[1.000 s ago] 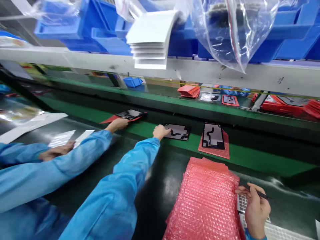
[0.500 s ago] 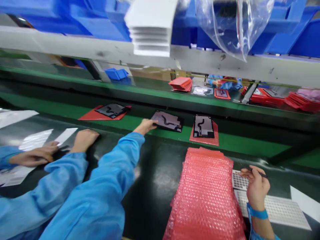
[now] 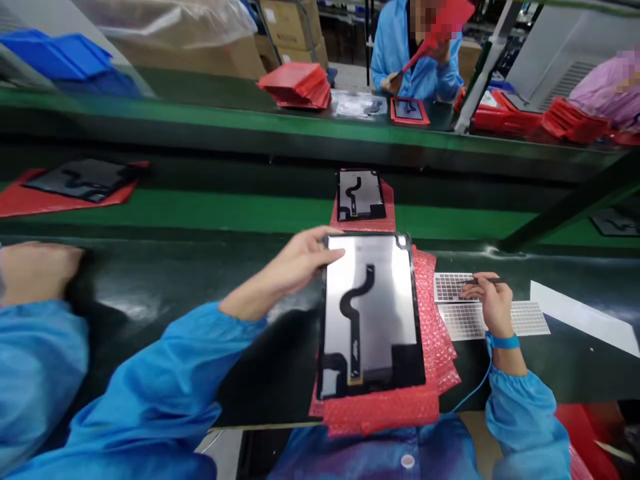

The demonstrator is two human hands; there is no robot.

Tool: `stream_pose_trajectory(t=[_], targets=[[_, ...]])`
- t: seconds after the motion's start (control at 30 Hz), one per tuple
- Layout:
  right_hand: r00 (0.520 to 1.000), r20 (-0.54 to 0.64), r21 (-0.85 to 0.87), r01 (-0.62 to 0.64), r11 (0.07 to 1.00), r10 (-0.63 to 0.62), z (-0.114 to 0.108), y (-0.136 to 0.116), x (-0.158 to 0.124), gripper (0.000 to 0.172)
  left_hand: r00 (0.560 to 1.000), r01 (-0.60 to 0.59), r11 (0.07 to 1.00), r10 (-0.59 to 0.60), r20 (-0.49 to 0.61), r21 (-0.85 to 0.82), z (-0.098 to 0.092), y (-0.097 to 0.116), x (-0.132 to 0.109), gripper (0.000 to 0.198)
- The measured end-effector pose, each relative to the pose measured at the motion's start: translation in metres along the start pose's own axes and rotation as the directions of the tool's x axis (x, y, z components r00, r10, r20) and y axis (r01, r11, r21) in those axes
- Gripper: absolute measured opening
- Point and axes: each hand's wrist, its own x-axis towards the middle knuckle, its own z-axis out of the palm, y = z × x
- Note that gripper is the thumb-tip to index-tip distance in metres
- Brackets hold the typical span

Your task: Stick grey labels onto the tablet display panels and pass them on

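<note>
Screen panel stands nearest me, low centre of the frame, over a stack of red bubble-wrap sleeves; whether its lower edge rests on them I can't tell. The worker's left hand pinches its upper-left corner, thumb across the pale back. Holding the panel up at the sleeves looks to be the step in hand, and with one corner gripped, I'd say the next move calls for keeping it level and the lower edge supported.

To the right of centre, the right hand has a thin dark tool between closed fingers, over gridded sheets. At the left edge is a co-worker's hand.

Beyond, on the green strip, a second panel lies on red wrap above centre, and a third on a red sleeve at left.

Farthest, upper middle, sit a red pile and, behind the ledge, a person in blue.
</note>
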Motion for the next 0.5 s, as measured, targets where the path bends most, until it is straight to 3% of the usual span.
stream_pose_trajectory(t=[0.07, 0.1, 0.2, 0.27, 0.3, 0.37, 0.43, 0.5], targets=[[0.997, 0.073, -0.053, -0.034, 0.998, 0.038, -0.001, 0.001, 0.002, 0.041, 0.969, 0.094, 0.995, -0.098, 0.227, 0.029, 0.026, -0.013, -0.013, 0.053], [0.993, 0.108, -0.078, -0.046, 0.996, 0.054, -0.001, 0.002, 0.004, 0.043, 0.95, 0.106, 0.993, -0.119, 0.288, 0.06, 0.035, -0.018, -0.016, 0.053], [0.976, 0.196, -0.143, -0.066, 0.987, 0.094, 0.002, 0.002, 0.011, 0.049, 0.958, 0.031, 0.978, -0.088, 0.274, 0.206, 0.044, -0.029, -0.013, 0.047], [0.964, 0.239, -0.18, -0.07, 0.981, 0.113, 0.006, 0.003, 0.018, 0.052, 0.972, -0.05, 0.915, -0.047, 0.23, 0.4, 0.041, -0.031, -0.008, 0.04], [0.959, 0.257, -0.196, -0.07, 0.978, 0.12, 0.008, 0.004, 0.022, 0.053, 0.98, -0.086, 0.843, -0.025, 0.199, 0.531, 0.039, -0.031, -0.006, 0.038], [0.95, 0.285, -0.223, -0.067, 0.973, 0.13, 0.012, 0.008, 0.029, 0.055, 0.993, -0.112, 0.613, 0.032, 0.117, 0.782, 0.039, -0.027, -0.008, 0.04], [0.945, 0.299, -0.242, -0.062, 0.968, 0.135, 0.015, 0.011, 0.034, 0.056, 0.991, -0.106, 0.405, 0.12, 0.062, 0.908, 0.044, -0.022, -0.015, 0.043], [0.943, 0.304, -0.256, -0.06, 0.965, 0.139, 0.016, 0.014, 0.036, 0.056, 0.976, -0.188, 0.365, 0.174, 0.132, 0.912, 0.055, -0.019, -0.029, 0.039]])
